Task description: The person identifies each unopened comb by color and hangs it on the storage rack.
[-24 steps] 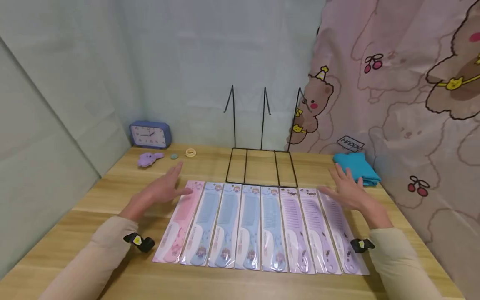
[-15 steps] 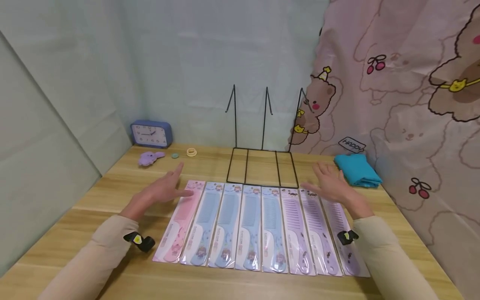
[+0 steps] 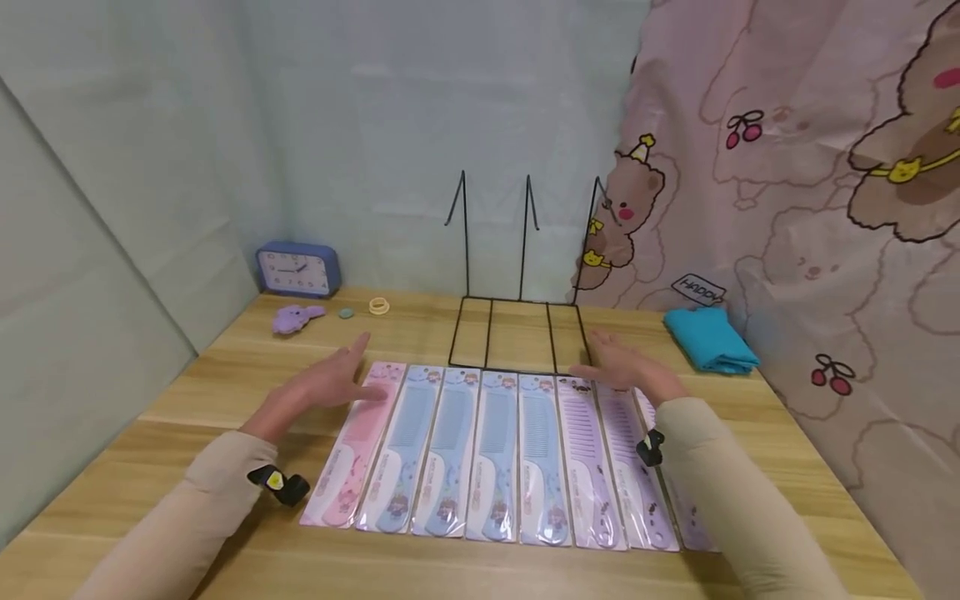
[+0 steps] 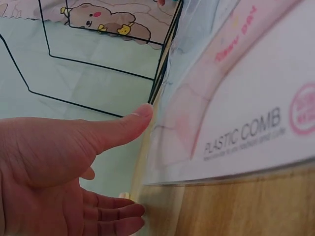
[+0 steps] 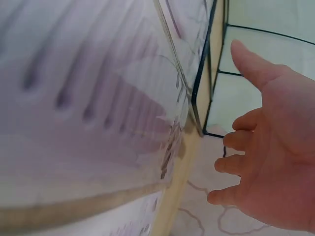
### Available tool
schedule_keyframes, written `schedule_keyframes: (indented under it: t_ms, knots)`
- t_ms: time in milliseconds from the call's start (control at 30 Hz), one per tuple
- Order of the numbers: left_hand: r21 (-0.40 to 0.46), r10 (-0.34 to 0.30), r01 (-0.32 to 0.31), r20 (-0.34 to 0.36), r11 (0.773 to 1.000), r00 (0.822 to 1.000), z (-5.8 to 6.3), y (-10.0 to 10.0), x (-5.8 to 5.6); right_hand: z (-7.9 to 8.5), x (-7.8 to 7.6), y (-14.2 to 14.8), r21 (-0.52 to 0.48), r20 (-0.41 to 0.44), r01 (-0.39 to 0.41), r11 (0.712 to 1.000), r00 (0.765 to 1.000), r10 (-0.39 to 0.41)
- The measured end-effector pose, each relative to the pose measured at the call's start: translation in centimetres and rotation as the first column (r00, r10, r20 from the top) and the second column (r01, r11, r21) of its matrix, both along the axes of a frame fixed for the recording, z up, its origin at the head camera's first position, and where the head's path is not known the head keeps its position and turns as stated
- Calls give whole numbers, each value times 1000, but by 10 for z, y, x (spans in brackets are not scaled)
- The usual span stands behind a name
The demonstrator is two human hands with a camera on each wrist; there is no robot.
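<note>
Several packaged combs lie side by side on the table: a pink comb (image 3: 363, 446) at the left end, several blue combs (image 3: 495, 454) in the middle and purple combs (image 3: 592, 458) at the right. My left hand (image 3: 330, 382) hovers at the upper left of the pink comb, thumb stretched over its package; the left wrist view shows that hand (image 4: 64, 167) holding nothing. Over the top of the purple combs is my right hand (image 3: 626, 367), near the rack's front right corner. Its fingers are extended and hold nothing in the right wrist view. My right forearm covers part of the rightmost comb.
A black wire rack (image 3: 521, 333) with three upright hooked arms stands behind the combs. At the back left are a blue alarm clock (image 3: 297, 269), a purple hair clip (image 3: 295, 318), a small green disc (image 3: 345, 313) and a cream ring (image 3: 378, 306). A folded turquoise cloth (image 3: 711, 339) lies at right.
My right hand has moved left from beside the turquoise cloth to above the purple combs, close to the rack. The left hand has stayed almost still, and the combs lie as before.
</note>
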State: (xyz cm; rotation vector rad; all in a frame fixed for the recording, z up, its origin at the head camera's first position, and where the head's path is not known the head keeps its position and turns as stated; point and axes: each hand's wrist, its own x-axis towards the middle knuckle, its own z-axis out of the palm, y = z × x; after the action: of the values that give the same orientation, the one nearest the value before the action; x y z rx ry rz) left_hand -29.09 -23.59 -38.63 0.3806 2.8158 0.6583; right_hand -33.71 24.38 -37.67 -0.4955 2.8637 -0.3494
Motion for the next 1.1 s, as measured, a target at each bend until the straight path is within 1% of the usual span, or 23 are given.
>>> schedule_keyframes:
  t_ms: [100, 200, 333, 400, 567, 833, 1100]
  knots:
    - [9, -8, 8, -9, 1000, 1000, -6, 2, -4, -4, -5, -2, 5, 5, 8, 1000, 1000, -8]
    - [7, -6, 6, -17, 1000, 1000, -6, 0, -5, -7, -10, -7, -14, 9, 23, 1000, 1000, -23]
    - [-10, -10, 10, 0, 1000, 1000, -8, 0, -7, -9, -10, -12, -63, 57, 36, 997, 998, -32]
    - [-19, -13, 13, -4, 1000, 1000, -8, 0, -7, -11, -11, -14, -73, 72, 35, 997, 997, -29]
    - [-20, -30, 29, -34, 999, 999, -8, 0, -5, -15, -14, -17, -44, 79, 54, 998, 996, -50]
    - [-22, -26, 25, -26, 999, 999, -9, 1, -5, -16, -17, -20, -11, 61, 29, 1000, 998, -28]
    - [-21, -20, 20, -29, 1000, 999, -5, 2, -3, -13, -18, -23, 2, 88, 50, 999, 995, -50]
